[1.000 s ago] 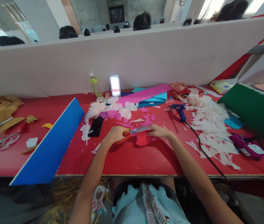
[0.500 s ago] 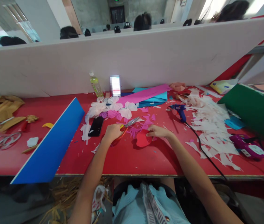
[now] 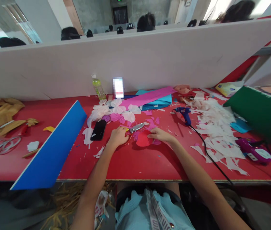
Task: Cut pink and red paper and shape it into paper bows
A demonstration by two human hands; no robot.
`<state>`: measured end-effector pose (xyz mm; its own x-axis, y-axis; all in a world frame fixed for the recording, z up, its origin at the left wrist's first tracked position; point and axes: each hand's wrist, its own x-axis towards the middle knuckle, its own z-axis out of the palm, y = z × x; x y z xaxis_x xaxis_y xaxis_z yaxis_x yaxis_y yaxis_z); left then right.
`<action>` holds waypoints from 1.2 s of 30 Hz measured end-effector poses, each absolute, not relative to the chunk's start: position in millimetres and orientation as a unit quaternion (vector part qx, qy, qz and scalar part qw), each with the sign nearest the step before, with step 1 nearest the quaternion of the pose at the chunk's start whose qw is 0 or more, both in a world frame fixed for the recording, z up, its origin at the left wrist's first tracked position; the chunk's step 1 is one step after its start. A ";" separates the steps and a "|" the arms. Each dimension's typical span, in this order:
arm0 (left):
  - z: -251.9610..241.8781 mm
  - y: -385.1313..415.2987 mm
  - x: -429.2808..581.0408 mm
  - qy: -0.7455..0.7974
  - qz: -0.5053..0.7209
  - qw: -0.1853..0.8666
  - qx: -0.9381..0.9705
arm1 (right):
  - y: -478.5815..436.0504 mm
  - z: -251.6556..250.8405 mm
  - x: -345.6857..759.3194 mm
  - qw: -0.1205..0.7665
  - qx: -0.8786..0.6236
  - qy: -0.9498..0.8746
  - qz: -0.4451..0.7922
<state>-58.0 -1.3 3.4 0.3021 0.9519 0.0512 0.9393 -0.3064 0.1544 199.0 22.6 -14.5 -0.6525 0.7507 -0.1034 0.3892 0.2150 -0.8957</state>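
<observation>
My left hand (image 3: 118, 136) is closed round the orange handles of a pair of scissors (image 3: 135, 128), whose silver blades point right toward a rounded piece of red paper (image 3: 143, 140). My right hand (image 3: 159, 134) pinches the right edge of that red paper just above the red tabletop (image 3: 130, 163). The blade tips sit at the paper's upper left edge. Pink paper scraps (image 3: 152, 123) lie just behind both hands.
A black phone (image 3: 98, 129) lies left of my left hand, beside pale paper flowers (image 3: 116, 110). A blue board (image 3: 54, 147) leans at the left. A blue glue gun (image 3: 184, 113) with a black cord, white scraps (image 3: 215, 127), a bottle (image 3: 98, 87) and coloured sheets (image 3: 152, 97) stand behind.
The scissors swung away from the red paper, then came back to its upper left edge. My right hand shifted the paper slightly left and farther from me.
</observation>
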 end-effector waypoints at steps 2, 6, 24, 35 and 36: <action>3.6 -3.6 -50.8 0.573 0.135 0.073 0.805 | 21.6 -16.4 195.7 0.190 -0.383 -0.747 0.509; -3.2 -6.4 -36.6 0.512 0.243 0.247 0.786 | 19.2 -21.4 187.9 0.205 -0.385 -0.742 0.510; -28.5 3.6 -31.0 0.466 0.323 0.379 0.732 | 17.1 -25.9 178.3 0.249 -0.391 -0.715 0.524; -31.7 5.1 -25.9 0.482 0.399 0.413 0.662 | 18.9 -33.2 171.4 0.328 -0.339 -0.631 0.616; -31.9 5.3 -25.9 0.483 0.403 0.412 0.659 | 19.3 -34.0 171.0 0.332 -0.345 -0.628 0.614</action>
